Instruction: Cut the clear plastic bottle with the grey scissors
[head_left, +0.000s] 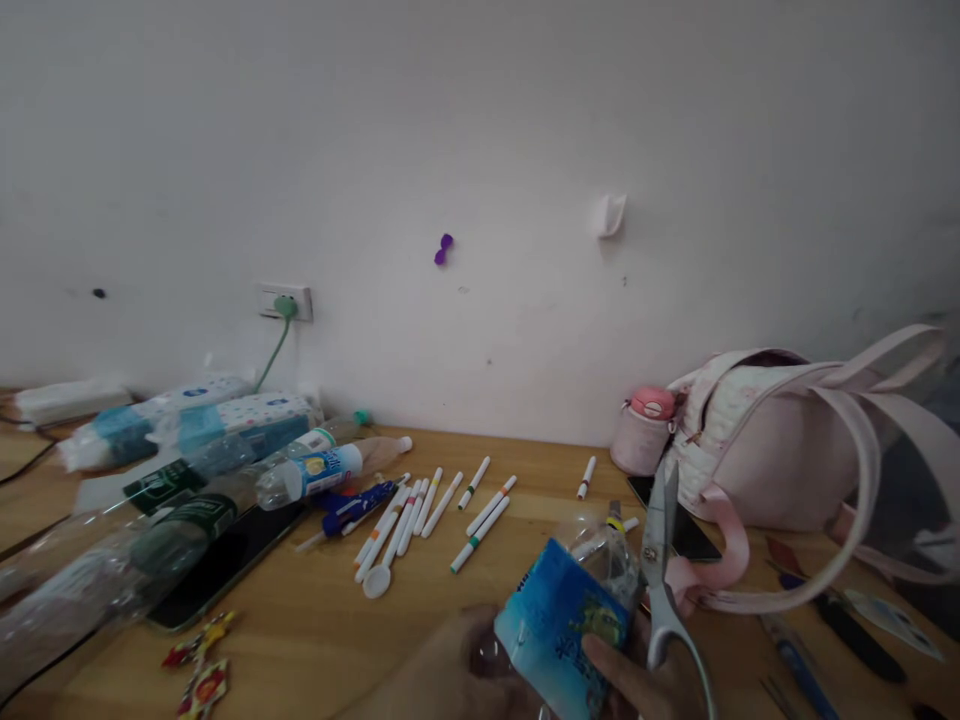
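At the bottom edge my left hand (pixel 431 675) wraps a clear plastic bottle (pixel 574 610) with a blue label, fingers closed round its lower part. My right hand (pixel 645 690) grips grey-handled scissors (pixel 661 570), whose blades point upward beside the bottle's neck. The blades look nearly closed. Both hands are cut off by the frame's bottom edge.
Several white marker pens (pixel 420 515) and a white spoon (pixel 379 580) lie on the wooden desk (pixel 315 630). Empty bottles (pixel 187 520), tissue packs (pixel 217 415) and a phone (pixel 225 570) sit at left. A pink bag (pixel 787 450) and pink cup (pixel 643 432) stand at right.
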